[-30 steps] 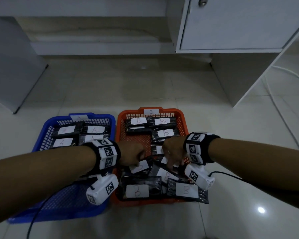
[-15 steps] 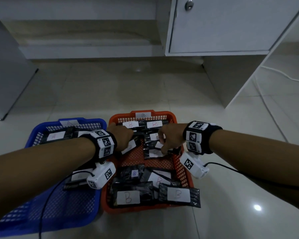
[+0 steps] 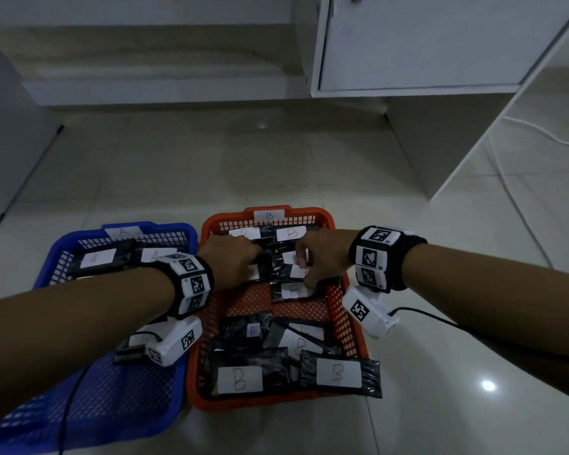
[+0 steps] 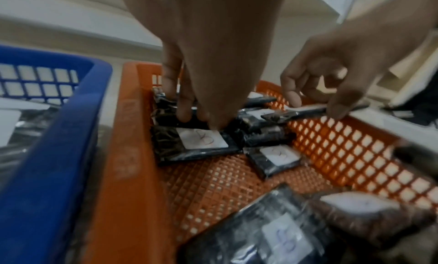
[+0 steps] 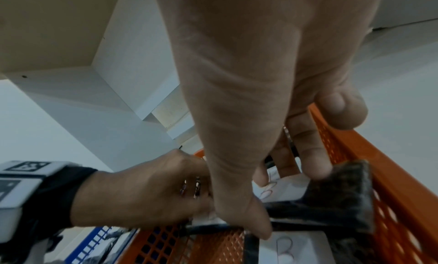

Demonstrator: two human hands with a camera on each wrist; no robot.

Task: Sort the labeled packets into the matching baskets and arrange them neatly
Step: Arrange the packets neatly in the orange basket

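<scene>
Right hand (image 3: 322,254) farther back — packet (image 4: 305,112) half-hidden

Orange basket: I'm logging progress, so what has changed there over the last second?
Both hands carried packets from the middle of the orange basket to its far end. The left hand grips the left B packet on the pile; the right hand pinches the right B packet at the right wall. The near B packets and the blue basket stayed put.
</scene>
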